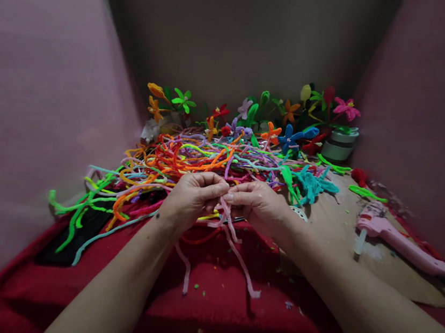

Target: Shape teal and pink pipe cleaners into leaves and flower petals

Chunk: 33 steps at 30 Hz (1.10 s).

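Observation:
Both hands meet over the front of the table, fingertips nearly touching. Between them are pale pink pipe cleaners [234, 229], bunched at the top, their loose ends hanging down over the red cloth. My left hand [193, 195] pinches the bunch between thumb and forefinger. From the other side my right hand [257, 202] pinches it too, its fingers curled. How the strands are joined at the fingertips is too small to make out. Right behind the hands lies a tangled heap of coloured pipe cleaners [191, 154], orange, purple, green and other colours.
Fuzzy flowers, among them a blue one [290, 138], stand along the back wall near a pale green pot [339, 143]. At right, a pink glue gun [404, 240] lies on a cardboard sheet [333, 223]. A dark flat object [62, 244] rests at left on the red cloth [109, 293].

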Each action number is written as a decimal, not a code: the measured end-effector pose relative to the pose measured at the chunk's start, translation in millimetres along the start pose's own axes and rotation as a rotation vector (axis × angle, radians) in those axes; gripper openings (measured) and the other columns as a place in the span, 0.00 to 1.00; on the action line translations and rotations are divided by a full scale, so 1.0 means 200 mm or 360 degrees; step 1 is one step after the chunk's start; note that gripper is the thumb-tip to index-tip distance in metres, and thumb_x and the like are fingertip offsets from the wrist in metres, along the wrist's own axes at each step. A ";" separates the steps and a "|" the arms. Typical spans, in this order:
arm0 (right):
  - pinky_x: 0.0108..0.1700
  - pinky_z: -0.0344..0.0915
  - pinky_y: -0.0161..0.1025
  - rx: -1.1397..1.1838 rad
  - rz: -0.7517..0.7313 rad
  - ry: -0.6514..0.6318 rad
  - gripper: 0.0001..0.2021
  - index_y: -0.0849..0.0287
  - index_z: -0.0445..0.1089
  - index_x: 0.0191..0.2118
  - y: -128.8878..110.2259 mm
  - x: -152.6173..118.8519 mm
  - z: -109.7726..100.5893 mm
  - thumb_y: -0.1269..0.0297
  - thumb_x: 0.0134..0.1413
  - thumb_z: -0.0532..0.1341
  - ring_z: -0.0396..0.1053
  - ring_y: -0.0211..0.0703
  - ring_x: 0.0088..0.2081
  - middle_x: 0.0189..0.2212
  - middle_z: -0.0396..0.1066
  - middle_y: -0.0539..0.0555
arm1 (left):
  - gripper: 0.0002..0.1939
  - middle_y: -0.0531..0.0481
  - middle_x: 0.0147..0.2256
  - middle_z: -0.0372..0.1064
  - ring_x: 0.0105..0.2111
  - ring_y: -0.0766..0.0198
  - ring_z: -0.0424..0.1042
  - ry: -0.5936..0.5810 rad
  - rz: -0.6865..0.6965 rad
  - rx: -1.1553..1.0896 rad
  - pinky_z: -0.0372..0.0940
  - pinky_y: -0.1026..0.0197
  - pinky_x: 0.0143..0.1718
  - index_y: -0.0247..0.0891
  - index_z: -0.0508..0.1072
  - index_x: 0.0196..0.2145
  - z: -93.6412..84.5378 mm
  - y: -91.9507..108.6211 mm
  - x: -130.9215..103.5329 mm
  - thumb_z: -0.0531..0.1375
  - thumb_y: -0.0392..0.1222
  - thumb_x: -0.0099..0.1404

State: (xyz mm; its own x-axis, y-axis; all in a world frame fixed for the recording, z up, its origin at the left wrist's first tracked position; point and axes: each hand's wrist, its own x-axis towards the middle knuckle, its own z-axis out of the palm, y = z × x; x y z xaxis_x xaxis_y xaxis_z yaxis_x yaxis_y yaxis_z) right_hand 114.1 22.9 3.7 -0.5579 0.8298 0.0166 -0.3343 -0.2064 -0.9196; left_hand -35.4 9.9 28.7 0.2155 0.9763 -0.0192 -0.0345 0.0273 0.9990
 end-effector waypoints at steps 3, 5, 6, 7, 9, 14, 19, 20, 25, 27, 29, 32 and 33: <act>0.25 0.59 0.34 -0.0082 0.0005 0.0045 0.06 0.64 0.72 0.22 0.00 0.00 0.00 0.66 0.37 0.66 0.61 0.32 0.20 0.17 0.66 0.49 | 0.11 0.59 0.13 0.56 0.12 0.77 0.51 0.0149 0.0069 0.0120 0.44 0.71 0.13 0.34 0.66 0.22 0.02 0.01 -0.01 0.63 0.43 0.51; 0.25 0.58 0.33 -0.0144 0.0004 0.0060 0.07 0.64 0.72 0.22 0.00 0.00 0.00 0.65 0.36 0.66 0.60 0.32 0.19 0.16 0.65 0.49 | 0.10 0.59 0.13 0.56 0.12 0.77 0.51 0.0205 0.0127 0.0219 0.46 0.71 0.13 0.34 0.67 0.22 0.03 0.01 -0.01 0.63 0.42 0.51; 0.25 0.58 0.33 -0.0171 -0.0007 0.0070 0.07 0.64 0.72 0.21 0.00 0.00 0.00 0.65 0.36 0.66 0.60 0.32 0.19 0.16 0.64 0.48 | 0.09 0.59 0.13 0.57 0.13 0.77 0.52 0.0232 0.0161 0.0275 0.46 0.71 0.13 0.33 0.68 0.22 0.03 0.01 -0.01 0.62 0.41 0.52; 0.25 0.58 0.33 -0.0200 -0.0027 0.0084 0.07 0.64 0.72 0.21 -0.01 0.00 0.00 0.65 0.36 0.66 0.59 0.32 0.19 0.15 0.64 0.48 | 0.08 0.59 0.13 0.57 0.13 0.76 0.52 0.0255 0.0190 0.0319 0.47 0.71 0.14 0.33 0.68 0.22 0.03 0.01 -0.01 0.62 0.40 0.52; 0.24 0.58 0.33 -0.0281 -0.0082 0.0145 0.07 0.63 0.71 0.20 -0.01 0.00 0.01 0.65 0.37 0.65 0.59 0.32 0.19 0.15 0.65 0.48 | 0.08 0.58 0.14 0.58 0.13 0.76 0.53 0.0266 0.0198 0.0338 0.48 0.71 0.14 0.33 0.69 0.22 0.03 0.01 -0.01 0.61 0.41 0.53; 0.23 0.56 0.33 -0.0442 -0.0116 0.0347 0.08 0.63 0.70 0.18 -0.03 -0.01 0.04 0.65 0.37 0.65 0.58 0.31 0.18 0.14 0.65 0.48 | 0.10 0.58 0.15 0.60 0.14 0.76 0.54 0.0136 0.0078 0.0200 0.47 0.71 0.14 0.33 0.69 0.25 0.03 0.01 -0.01 0.62 0.43 0.53; 0.21 0.54 0.32 -0.0439 -0.0087 0.0366 0.10 0.63 0.69 0.18 -0.03 -0.02 0.05 0.62 0.35 0.67 0.58 0.31 0.16 0.13 0.63 0.47 | 0.06 0.58 0.14 0.59 0.13 0.77 0.54 0.0356 0.0204 0.0292 0.49 0.71 0.14 0.33 0.69 0.22 0.05 0.01 -0.01 0.61 0.38 0.53; 0.20 0.54 0.32 -0.0446 -0.0103 0.0374 0.10 0.62 0.68 0.17 -0.03 -0.02 0.05 0.61 0.36 0.66 0.57 0.31 0.16 0.13 0.63 0.47 | 0.06 0.59 0.14 0.59 0.13 0.77 0.53 0.0376 0.0217 0.0299 0.48 0.71 0.14 0.33 0.69 0.22 0.05 0.01 -0.01 0.61 0.38 0.53; 0.18 0.52 0.32 -0.0430 -0.0140 0.0359 0.11 0.61 0.66 0.17 -0.02 -0.03 0.06 0.61 0.41 0.62 0.56 0.32 0.16 0.13 0.62 0.47 | 0.08 0.57 0.16 0.62 0.14 0.76 0.56 0.0168 0.0083 0.0173 0.48 0.71 0.15 0.32 0.70 0.25 0.03 0.00 0.00 0.64 0.41 0.51; 0.17 0.52 0.32 -0.0403 -0.0152 0.0289 0.11 0.61 0.66 0.18 -0.02 -0.02 0.06 0.61 0.42 0.61 0.56 0.32 0.16 0.13 0.61 0.47 | 0.09 0.57 0.16 0.62 0.14 0.76 0.56 0.0179 0.0061 0.0093 0.49 0.71 0.15 0.32 0.70 0.25 0.01 -0.01 0.01 0.64 0.41 0.50; 0.18 0.53 0.32 -0.0398 -0.0147 0.0232 0.10 0.62 0.66 0.19 -0.01 -0.02 0.05 0.62 0.41 0.62 0.56 0.31 0.16 0.13 0.61 0.47 | 0.09 0.57 0.15 0.61 0.14 0.76 0.55 0.0222 0.0072 0.0021 0.49 0.71 0.15 0.32 0.70 0.24 0.01 -0.01 0.01 0.64 0.41 0.50; 0.19 0.53 0.32 -0.0431 -0.0106 0.0264 0.07 0.63 0.67 0.20 -0.01 -0.01 0.05 0.65 0.38 0.64 0.56 0.30 0.15 0.13 0.61 0.46 | 0.09 0.58 0.13 0.57 0.12 0.78 0.51 0.0250 0.0096 0.0000 0.46 0.72 0.14 0.32 0.70 0.23 0.01 -0.01 0.01 0.64 0.41 0.50; 0.19 0.53 0.32 -0.0439 -0.0101 0.0297 0.07 0.63 0.67 0.20 -0.01 -0.01 0.05 0.65 0.37 0.64 0.55 0.30 0.15 0.13 0.61 0.46 | 0.09 0.59 0.13 0.56 0.12 0.78 0.50 0.0253 0.0100 0.0013 0.45 0.72 0.13 0.32 0.70 0.23 0.00 -0.01 0.01 0.64 0.42 0.51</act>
State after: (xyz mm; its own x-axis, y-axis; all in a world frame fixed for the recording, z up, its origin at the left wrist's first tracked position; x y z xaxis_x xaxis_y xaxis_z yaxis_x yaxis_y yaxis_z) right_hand 109.0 15.8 9.3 -0.3851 0.9224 0.0286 -0.1316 -0.0242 -0.9910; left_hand -34.0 12.2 25.9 0.0563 0.9977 0.0378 -0.0348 -0.0359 0.9988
